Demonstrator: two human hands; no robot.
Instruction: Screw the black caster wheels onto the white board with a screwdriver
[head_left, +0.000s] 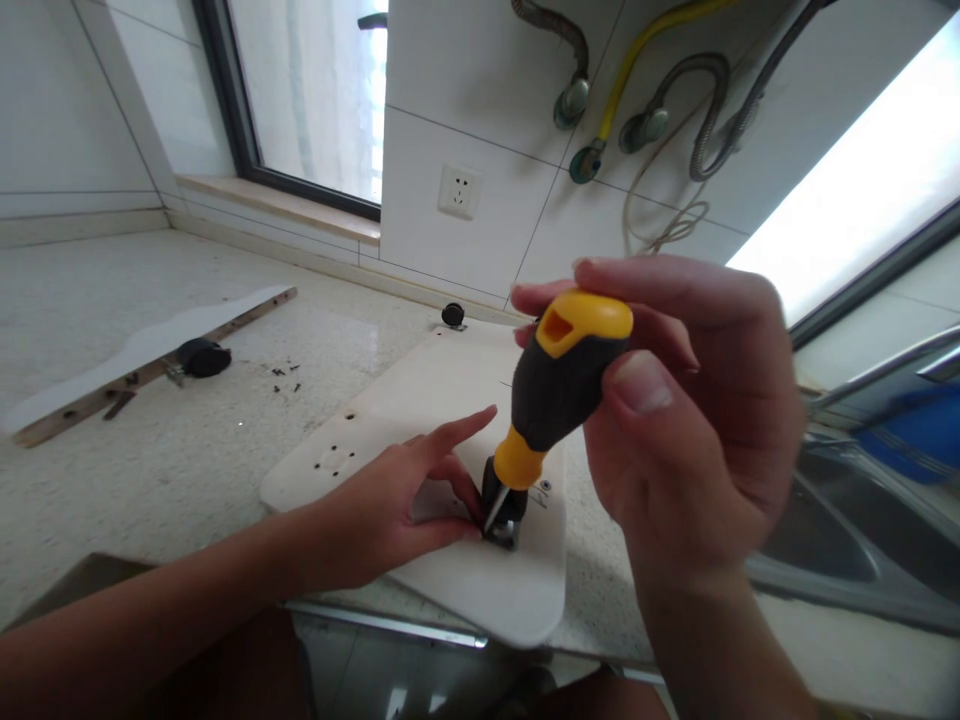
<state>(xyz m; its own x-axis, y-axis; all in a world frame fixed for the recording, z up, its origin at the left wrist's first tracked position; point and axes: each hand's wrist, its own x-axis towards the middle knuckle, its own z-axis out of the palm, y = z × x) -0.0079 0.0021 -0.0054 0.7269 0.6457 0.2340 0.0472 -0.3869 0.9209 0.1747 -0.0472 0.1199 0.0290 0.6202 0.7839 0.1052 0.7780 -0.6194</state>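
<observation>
On a speckled stone table (187,460) below a tiled wall, the right hand (697,400) grips a yellow-and-black stubby screwdriver (559,385), its tip at a black caster wheel (504,515) that the left hand (405,505) pinches against a white plastic board (450,400) near the table's front edge; one caster (452,314) already sits at the board's far end, another (201,356) lies loose.

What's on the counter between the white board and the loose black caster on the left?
In the head view, small dark screws lie scattered on the counter between board and caster.
</observation>
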